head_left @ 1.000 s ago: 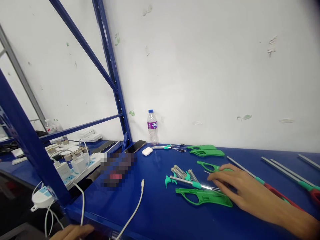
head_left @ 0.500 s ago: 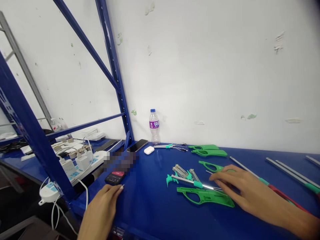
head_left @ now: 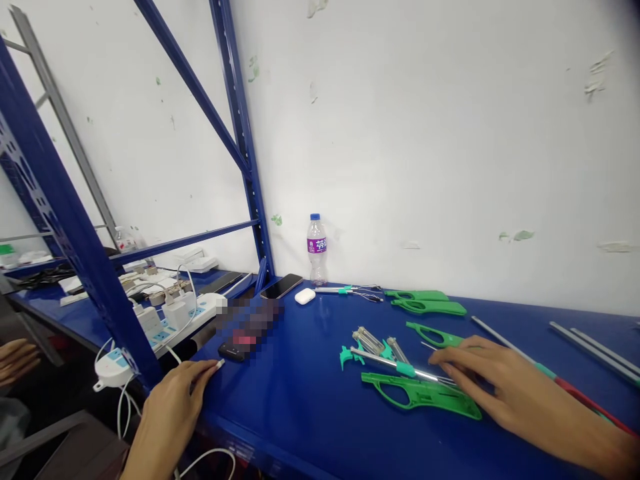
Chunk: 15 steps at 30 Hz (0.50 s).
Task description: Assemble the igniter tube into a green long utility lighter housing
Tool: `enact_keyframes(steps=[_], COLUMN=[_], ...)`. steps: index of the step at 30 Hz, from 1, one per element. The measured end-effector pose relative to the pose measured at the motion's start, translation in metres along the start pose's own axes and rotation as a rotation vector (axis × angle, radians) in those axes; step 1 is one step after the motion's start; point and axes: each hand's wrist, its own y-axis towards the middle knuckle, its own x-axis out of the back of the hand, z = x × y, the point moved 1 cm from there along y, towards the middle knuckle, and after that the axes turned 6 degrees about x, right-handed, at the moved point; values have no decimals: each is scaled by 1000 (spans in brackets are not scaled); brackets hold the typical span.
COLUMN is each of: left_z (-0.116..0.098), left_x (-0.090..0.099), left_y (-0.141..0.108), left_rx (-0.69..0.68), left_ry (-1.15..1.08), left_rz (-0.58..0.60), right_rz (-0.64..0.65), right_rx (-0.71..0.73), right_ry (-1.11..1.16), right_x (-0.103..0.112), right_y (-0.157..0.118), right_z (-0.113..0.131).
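Note:
My left hand (head_left: 170, 413) is at the left edge of the blue table, closed in a pinch on a small white cable plug (head_left: 220, 364). A phone (head_left: 235, 350), partly blurred out, lies just beyond it. My right hand (head_left: 493, 377) lies low over lighter parts, fingers stretched and loosely curved. Near its fingertips are a thin metal rod, a silver tube (head_left: 373, 359) with a teal collar, and a green lighter shell half (head_left: 423, 395). Its fingers partly cover another green shell (head_left: 433, 335). Clear fuel tanks (head_left: 369, 341) and teal triggers (head_left: 346, 358) sit left of them.
At the back stand a bottle (head_left: 317, 250), a white earphone case (head_left: 305, 297), another phone (head_left: 281, 286) and more green shells (head_left: 430, 305). Long metal tubes (head_left: 595, 350) lie right. A power strip (head_left: 200, 310) and blue rack post (head_left: 75, 200) are left. Another person's hand (head_left: 17, 360) shows far left.
My left hand has moved left and away from the phone, still pinching the plug. A loop of white cable now shows below the table edge. My right hand stays over the parts; the view has shifted left.

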Motion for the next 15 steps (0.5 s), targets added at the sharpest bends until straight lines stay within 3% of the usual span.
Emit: enact_keyframes(steps=[7,15], left_z=[0,-5], left_x=[-7,-6], left_y=[6,-1], left_rx=[-38,3], left_ry=[0,38], left_rz=[37,-14], right_rz=[-13,-10], right_rx=[17,18], right_ry=[-13,-10], right_x=[1,2], right_y=[2,1], right_z=[1,1])
